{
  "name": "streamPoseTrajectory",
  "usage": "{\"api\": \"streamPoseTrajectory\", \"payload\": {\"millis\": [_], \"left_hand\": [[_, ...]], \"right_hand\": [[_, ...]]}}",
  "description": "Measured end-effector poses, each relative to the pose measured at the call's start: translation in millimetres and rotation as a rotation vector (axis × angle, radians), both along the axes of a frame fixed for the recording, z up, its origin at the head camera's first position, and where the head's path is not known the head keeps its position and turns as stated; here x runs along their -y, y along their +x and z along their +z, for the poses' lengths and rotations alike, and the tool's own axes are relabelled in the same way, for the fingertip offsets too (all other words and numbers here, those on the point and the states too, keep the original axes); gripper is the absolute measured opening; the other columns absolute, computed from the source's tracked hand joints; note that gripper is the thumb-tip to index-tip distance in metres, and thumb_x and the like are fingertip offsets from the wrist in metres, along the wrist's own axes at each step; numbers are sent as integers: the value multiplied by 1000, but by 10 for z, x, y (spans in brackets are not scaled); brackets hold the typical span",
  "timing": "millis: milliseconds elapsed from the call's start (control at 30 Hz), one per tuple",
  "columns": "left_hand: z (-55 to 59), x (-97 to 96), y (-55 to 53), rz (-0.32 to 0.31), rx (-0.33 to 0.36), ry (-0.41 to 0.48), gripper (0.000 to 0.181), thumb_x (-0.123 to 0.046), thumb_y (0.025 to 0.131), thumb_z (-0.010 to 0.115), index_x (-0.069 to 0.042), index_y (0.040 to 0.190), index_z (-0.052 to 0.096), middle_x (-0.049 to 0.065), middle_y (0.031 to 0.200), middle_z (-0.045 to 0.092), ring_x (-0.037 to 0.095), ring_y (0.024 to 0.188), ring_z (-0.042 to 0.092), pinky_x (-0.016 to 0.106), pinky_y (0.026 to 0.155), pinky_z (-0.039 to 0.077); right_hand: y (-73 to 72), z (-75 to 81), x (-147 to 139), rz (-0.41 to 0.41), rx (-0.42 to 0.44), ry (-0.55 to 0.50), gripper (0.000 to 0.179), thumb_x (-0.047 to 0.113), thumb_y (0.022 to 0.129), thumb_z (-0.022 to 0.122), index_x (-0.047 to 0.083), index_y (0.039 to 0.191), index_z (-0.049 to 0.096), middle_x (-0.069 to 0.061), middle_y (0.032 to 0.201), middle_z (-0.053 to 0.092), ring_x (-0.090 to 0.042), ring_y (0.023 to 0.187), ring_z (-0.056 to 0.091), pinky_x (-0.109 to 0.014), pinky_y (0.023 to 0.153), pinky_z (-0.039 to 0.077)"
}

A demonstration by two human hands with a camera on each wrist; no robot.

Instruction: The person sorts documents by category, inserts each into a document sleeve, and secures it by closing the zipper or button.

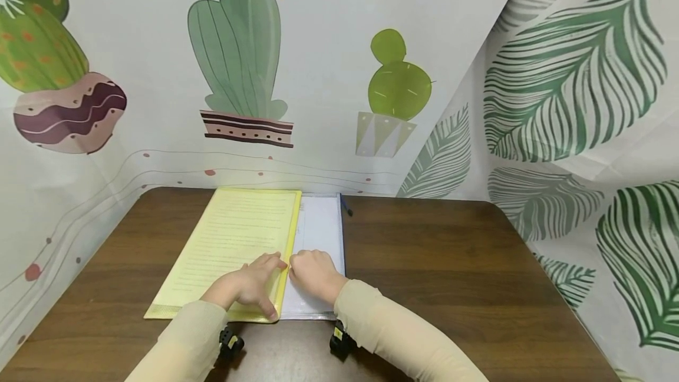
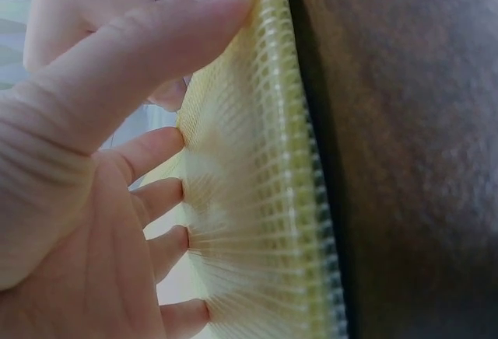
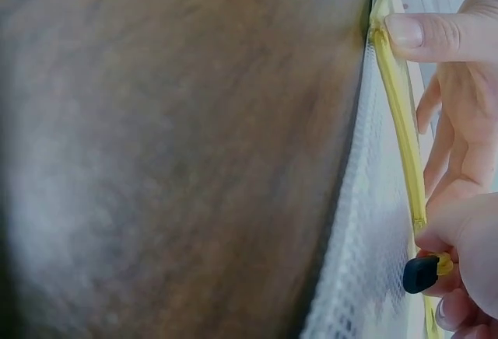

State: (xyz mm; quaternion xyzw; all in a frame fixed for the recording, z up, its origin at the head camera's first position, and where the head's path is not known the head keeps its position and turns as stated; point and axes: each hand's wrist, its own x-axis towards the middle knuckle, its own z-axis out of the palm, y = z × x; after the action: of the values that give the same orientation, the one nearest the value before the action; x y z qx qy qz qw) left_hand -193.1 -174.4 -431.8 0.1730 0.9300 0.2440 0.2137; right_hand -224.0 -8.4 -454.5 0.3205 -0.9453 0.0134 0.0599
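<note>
A yellow mesh zipper pouch (image 1: 233, 223) with a printed sheet inside lies on the table, its zipper edge to the right. My left hand (image 1: 252, 285) presses on it with fingers spread, the thumb (image 2: 194, 20) at its near right corner and the fingertips on the mesh. At the yellow zipper (image 3: 401, 121), my right hand (image 1: 315, 273) pinches the zipper pull, whose black tip (image 3: 421, 274) pokes out below the thumb. Partly under the yellow pouch lies a second, white mesh pouch (image 1: 323, 223) with a dark blue edge and papers inside; the right hand is over it.
A dark blue zipper pull (image 1: 347, 208) hangs off the white pouch's far right corner. Brown wooden tabletop (image 1: 424, 264) extends to both sides. Behind it hangs a white cloth (image 1: 329, 75) printed with cacti and leaves.
</note>
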Motion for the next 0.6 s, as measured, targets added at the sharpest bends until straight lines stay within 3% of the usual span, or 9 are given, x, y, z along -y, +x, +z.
{"api": "streamPoseTrajectory", "payload": {"millis": [600], "left_hand": [[6, 15, 13, -3, 12, 36, 95, -25, 51, 90, -5, 132, 43, 24, 152, 22, 42, 140, 20, 74, 103, 14]], "right_hand": [[-59, -3, 2, -30, 12, -7, 19, 23, 90, 57, 12, 77, 66, 1, 62, 57, -12, 50, 49, -27, 43, 42]]}}
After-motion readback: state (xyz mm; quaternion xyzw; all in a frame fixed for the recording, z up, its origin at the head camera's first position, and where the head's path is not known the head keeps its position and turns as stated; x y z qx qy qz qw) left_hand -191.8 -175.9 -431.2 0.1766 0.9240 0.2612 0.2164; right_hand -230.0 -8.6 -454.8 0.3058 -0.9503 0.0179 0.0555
